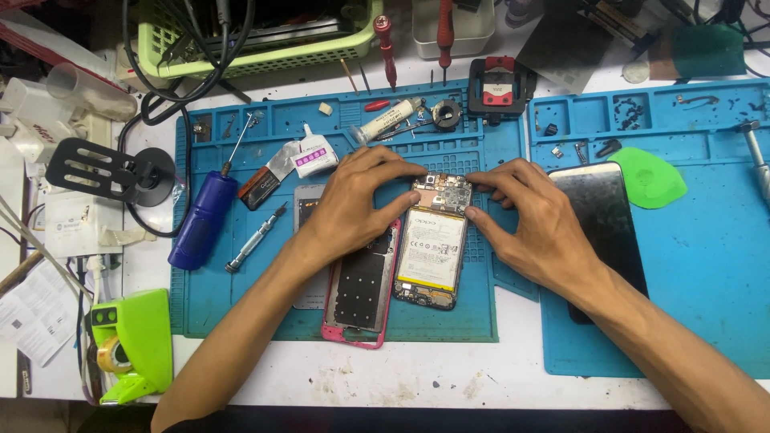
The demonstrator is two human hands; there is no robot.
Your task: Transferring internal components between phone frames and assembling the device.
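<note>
Opened phone (431, 244) lies mid blue mat (337, 313), w/ pink back cover (358, 301) just beside it. Left hand (353, 200) & right hand (525, 212) both pinch the phone's top end, fingers curled on its circuit board.

- The opened phone (433, 240) lies on the left work mat (241, 313), near the mat's right edge.
- The left hand (353, 200) rests at the phone's left side, the right hand (529, 216) at its right; fingertips of both touch its far end.
- A back cover (361, 293) lies just left of the phone, partly under the left hand.
- A screwdriver (204, 216) lies well left of the hands on the same mat.
- A tube (389, 120) and a small bottle (314, 156) lie at the mat's far side.
- A second phone (601, 216) lies on the right mat (706, 265), under the right wrist.
- A pick (650, 176) lies just right of it.
- A basket (257, 48) stands beyond the left mat.
</note>
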